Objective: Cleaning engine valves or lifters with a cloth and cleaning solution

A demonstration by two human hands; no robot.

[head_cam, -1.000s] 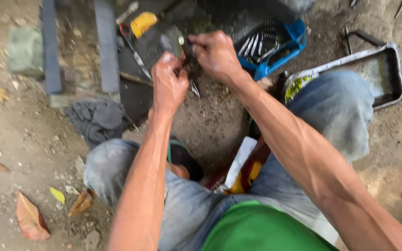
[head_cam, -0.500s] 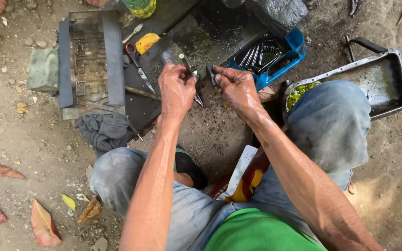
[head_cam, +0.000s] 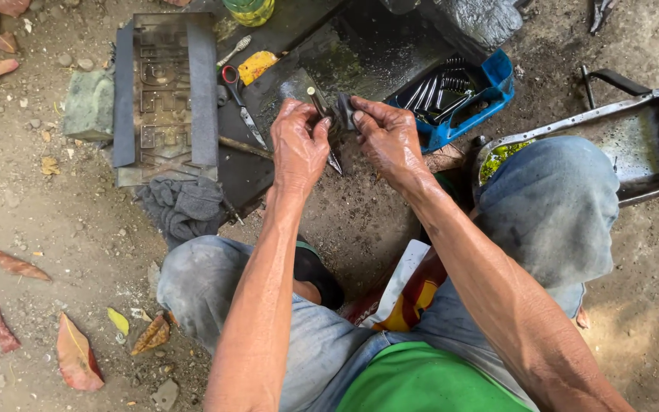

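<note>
I sit on dirt ground with my knees raised. My left hand (head_cam: 299, 145) is closed around a thin metal tool (head_cam: 334, 162) whose tip sticks out below the fist. My right hand (head_cam: 385, 133) pinches a small dark metal part (head_cam: 344, 111) between its fingers. Both hands meet over a dark oily board (head_cam: 360, 61), and the tool's upper end touches the part.
A blue tray of sockets and wrenches (head_cam: 455, 99) lies behind my right hand. A metal oil pan (head_cam: 642, 145) sits at the right. On the left are a metal grid plate (head_cam: 163, 95), red-handled scissors (head_cam: 239, 99), a grey rag (head_cam: 184, 207) and a stone block (head_cam: 89, 105).
The view has shifted, so the hands now sit lower in the frame. My hands have come closer together around the small part and tool.
</note>
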